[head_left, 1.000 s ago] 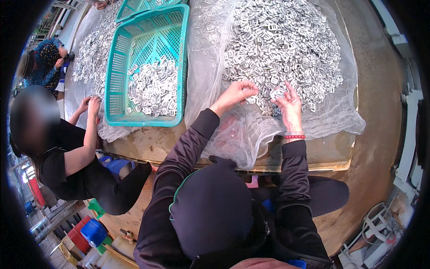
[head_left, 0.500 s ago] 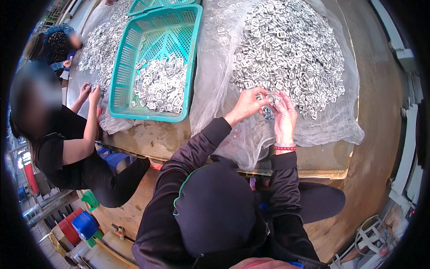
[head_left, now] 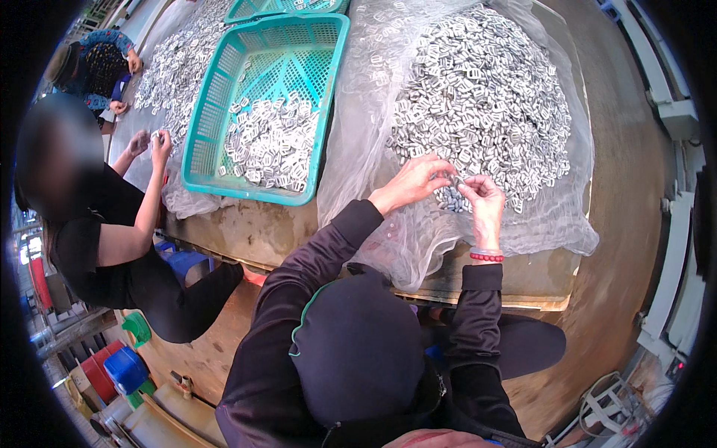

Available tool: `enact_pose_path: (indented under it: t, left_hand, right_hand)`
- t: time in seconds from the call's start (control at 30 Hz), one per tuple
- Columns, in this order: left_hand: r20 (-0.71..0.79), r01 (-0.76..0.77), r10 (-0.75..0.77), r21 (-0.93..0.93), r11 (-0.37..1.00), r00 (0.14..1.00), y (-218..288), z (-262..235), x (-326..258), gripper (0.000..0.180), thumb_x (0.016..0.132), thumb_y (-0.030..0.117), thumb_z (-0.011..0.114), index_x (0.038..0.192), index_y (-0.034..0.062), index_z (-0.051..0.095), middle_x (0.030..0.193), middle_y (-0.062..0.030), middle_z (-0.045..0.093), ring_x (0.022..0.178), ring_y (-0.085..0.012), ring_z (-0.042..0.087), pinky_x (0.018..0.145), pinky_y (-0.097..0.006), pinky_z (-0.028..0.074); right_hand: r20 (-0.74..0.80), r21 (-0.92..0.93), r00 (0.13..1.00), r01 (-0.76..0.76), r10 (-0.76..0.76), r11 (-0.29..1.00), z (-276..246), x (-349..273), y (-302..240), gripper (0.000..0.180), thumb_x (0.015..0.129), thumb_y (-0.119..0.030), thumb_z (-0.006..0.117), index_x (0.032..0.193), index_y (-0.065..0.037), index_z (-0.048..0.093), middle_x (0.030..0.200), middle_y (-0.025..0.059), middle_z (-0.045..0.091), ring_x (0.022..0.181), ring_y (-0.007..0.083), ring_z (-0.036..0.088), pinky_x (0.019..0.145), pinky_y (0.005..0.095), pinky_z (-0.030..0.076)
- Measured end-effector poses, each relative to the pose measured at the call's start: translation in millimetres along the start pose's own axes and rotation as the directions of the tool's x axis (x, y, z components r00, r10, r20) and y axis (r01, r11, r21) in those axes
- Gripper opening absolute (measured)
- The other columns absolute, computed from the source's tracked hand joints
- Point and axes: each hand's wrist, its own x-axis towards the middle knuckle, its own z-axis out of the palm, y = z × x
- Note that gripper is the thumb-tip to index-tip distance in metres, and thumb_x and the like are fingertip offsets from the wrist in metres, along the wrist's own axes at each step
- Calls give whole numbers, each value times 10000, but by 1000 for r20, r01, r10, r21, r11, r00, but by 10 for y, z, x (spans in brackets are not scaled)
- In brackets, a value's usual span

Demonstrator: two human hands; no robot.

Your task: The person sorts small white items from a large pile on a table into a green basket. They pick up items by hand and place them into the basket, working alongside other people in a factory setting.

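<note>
Two hands, head view: meeting at the near edge of the heap of small grey-white buckles (head_left: 485, 97), both coming in from black sleeves.
Left hand (head_left: 409, 183): pinching with fingertips together on what looks like one small buckle piece (head_left: 450, 181) at the heap's near edge; too small to be sure of more.
Right hand (head_left: 484, 200): fingers curling together toward the same piece, touching or nearly touching the left fingertips; grip itself hard to tell. Red bead bracelet (head_left: 487, 256) sitting on that wrist.
Piece location: lying between the two sets of fingertips, just above a darker clump at the heap's edge, on the clear mesh sheet (head_left: 418, 239) covering the wooden table (head_left: 538, 280).
Handling, judged: looking light, stiff and hard, probably smooth and a bit slippery; unlikely to be fragile; tending to hook into neighbours in the pile.
Hold point, judged: taking by the outer frame edges with thumb and forefinger, not by the centre bar.
Sheet, judged: being soft and sliding easily under pulling.
Surroundings: teal plastic basket (head_left: 213, 119) to the left, partly filled with like pieces; co-worker's hands (head_left: 149, 142) working at another heap beside it.
</note>
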Motion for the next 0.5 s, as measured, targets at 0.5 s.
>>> enact_pose_path:
  t: [0.5]
  left_hand:
    - [-93, 9, -24, -163, 987, 995, 146, -232, -4, 127, 841, 155, 637, 927, 67, 669, 862, -80, 637, 808, -252, 624, 722, -341, 494]
  right_hand:
    - [116, 157, 969, -236, 220, 959, 199, -136, -246, 173, 843, -28, 615, 1010, -13, 570, 738, 85, 656, 570, 145, 642, 474, 216, 417]
